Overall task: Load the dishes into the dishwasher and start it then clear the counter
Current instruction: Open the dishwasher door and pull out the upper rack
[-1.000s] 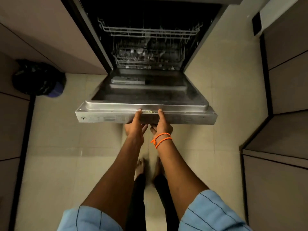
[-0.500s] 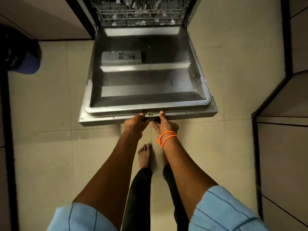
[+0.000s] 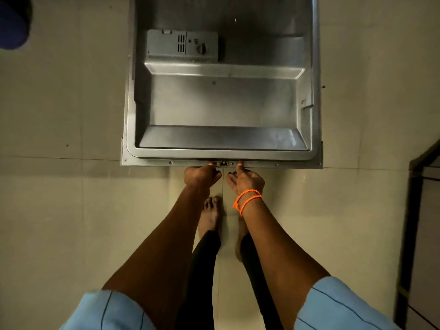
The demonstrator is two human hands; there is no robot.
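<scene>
Both hands grip the front edge of the dishwasher door [image 3: 221, 110], which lies flat open over the tiled floor [image 3: 59, 210]: left hand [image 3: 202, 175] curled around the lip, right hand [image 3: 247, 179] with thumb on top, fingers tucked under. Brushed steel inner panel, stepped and rounded at the corners, kinda dull sheen. Grey plastic detergent dispenser [image 3: 182, 45] with slotted vents and a round knob. Orange braided bracelet [image 3: 247, 200] on the right wrist.

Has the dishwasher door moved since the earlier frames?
Yes. The dishwasher door has swung further down toward the floor tiles, held at its front edge by left hand and right hand.
</scene>
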